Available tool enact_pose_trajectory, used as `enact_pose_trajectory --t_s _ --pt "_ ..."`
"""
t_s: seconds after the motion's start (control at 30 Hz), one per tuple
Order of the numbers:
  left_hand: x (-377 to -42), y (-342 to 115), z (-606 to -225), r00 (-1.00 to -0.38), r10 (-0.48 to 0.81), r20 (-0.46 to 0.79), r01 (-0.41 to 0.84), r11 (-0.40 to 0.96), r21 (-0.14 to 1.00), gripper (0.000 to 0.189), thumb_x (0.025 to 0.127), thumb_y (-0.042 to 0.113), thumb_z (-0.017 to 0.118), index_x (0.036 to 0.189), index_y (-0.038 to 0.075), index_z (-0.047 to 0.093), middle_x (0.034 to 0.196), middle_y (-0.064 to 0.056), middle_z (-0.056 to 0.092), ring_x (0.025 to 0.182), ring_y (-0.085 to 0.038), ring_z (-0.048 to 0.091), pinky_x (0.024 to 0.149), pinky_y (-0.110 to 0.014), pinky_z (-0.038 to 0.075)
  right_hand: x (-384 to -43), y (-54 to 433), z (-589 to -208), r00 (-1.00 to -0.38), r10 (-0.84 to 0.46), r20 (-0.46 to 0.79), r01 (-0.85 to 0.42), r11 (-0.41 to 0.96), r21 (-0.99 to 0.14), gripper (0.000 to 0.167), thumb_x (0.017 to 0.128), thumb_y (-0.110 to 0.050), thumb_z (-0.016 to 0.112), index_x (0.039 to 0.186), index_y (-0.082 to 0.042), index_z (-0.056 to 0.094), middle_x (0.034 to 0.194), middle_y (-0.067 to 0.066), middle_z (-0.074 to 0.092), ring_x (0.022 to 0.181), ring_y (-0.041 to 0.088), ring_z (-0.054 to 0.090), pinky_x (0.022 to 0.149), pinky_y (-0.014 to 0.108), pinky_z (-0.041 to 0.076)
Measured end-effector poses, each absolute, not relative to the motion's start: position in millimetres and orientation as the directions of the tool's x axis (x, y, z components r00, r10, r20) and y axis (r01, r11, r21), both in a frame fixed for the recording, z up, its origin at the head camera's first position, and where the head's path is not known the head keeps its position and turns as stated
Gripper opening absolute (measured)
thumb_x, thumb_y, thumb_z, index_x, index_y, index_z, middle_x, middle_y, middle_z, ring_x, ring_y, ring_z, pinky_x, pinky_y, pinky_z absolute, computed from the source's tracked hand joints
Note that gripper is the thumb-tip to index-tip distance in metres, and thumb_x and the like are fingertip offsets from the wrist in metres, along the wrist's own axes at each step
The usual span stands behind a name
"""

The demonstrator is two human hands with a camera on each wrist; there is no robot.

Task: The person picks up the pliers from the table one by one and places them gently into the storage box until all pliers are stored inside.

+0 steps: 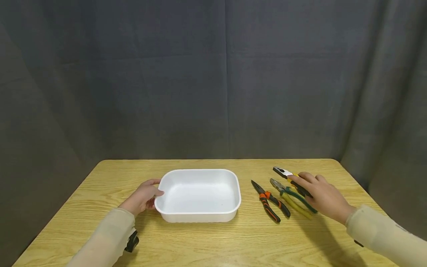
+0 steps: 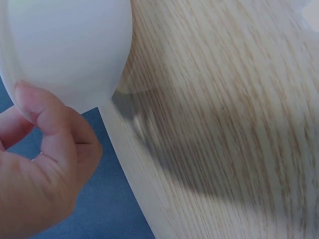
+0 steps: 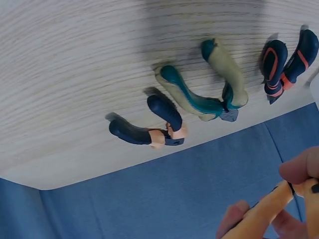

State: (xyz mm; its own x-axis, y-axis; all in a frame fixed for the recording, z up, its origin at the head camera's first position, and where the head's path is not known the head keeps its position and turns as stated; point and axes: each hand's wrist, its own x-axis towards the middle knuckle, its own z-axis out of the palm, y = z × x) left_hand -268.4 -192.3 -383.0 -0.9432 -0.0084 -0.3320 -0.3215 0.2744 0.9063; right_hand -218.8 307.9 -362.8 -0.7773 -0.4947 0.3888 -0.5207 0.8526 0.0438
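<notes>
My left hand (image 1: 144, 195) pinches the left end of a white rectangular tray (image 1: 198, 218), thumb over the rim and fingers on the outer wall. My right hand (image 1: 328, 196) is over the right side of the table. In the right wrist view its thumb and fingers grip pliers with yellow-orange handles (image 3: 266, 211). In the head view, a silver and black pliers head (image 1: 283, 172) shows beyond its fingers. Green-and-olive pliers (image 1: 293, 200) lie beside it, and black-and-orange long-nose pliers (image 1: 268, 202) lie nearer the tray. Pliers with black handles (image 3: 132, 132) also lie there in the right wrist view.
All stands on a wood-grain table (image 1: 213, 244) with rounded far corners. A dark grey curtain (image 1: 213, 92) hangs close behind the far edge and down both sides. The tray has nothing in it.
</notes>
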Motion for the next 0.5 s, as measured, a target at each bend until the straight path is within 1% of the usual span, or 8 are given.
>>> enact_pose_trajectory --t_s 0.13,0.27,0.5 --pt "-268 -194 -382 -0.945 -0.004 -0.326 -0.314 0.274 0.909 0.053 0.093 -0.003 0.052 0.143 -0.004 0.033 0.104 -0.025 0.057 0.055 -0.014 0.051 0.047 -0.019 0.044 -220 302 -361 -0.759 -0.516 0.397 -0.542 0.839 0.054 0.072 0.073 0.009 0.074 0.137 -0.013 0.052 0.122 0.016 0.056 0.080 0.027 0.051 0.051 0.028 0.036" --pt "-268 -194 -381 -0.946 -0.001 -0.324 -0.312 0.279 0.908 0.053 0.094 -0.003 0.052 0.143 -0.004 0.033 0.102 -0.025 0.058 0.054 -0.014 0.051 0.047 -0.019 0.044 -220 298 -360 -0.753 -0.525 0.398 -0.548 0.834 0.062 0.071 0.074 0.008 0.075 0.137 -0.014 0.052 0.123 0.016 0.056 0.079 0.025 0.050 0.051 0.029 0.036" --pt "-269 -192 -381 -0.945 -0.002 -0.327 -0.315 0.277 0.908 0.053 0.094 -0.003 0.052 0.143 -0.005 0.033 0.100 -0.024 0.059 0.053 -0.013 0.050 0.048 -0.020 0.044 -219 290 -357 -0.749 -0.531 0.397 -0.553 0.831 0.067 0.069 0.074 0.007 0.075 0.137 -0.014 0.054 0.123 0.018 0.056 0.081 0.028 0.052 0.052 0.029 0.037"
